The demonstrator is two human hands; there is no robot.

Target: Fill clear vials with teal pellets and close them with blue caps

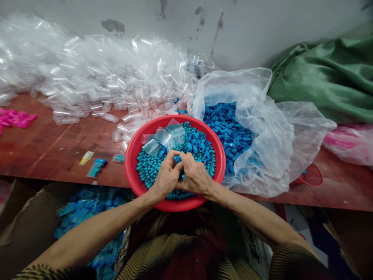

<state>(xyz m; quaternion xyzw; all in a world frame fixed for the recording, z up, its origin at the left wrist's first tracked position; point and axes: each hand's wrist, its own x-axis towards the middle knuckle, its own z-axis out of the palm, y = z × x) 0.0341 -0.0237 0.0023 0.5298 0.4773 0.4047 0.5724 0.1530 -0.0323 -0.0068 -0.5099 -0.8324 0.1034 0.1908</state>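
One red bowl (132, 155), one clear bag (262, 116) of blue caps, two hands, one green sack (329, 77); the beads, caps and clear tubes (96, 77) are too many to count.

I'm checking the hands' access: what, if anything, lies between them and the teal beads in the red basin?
Nothing visible: left hand and right hand rest directly on the teal beads in the red basin.
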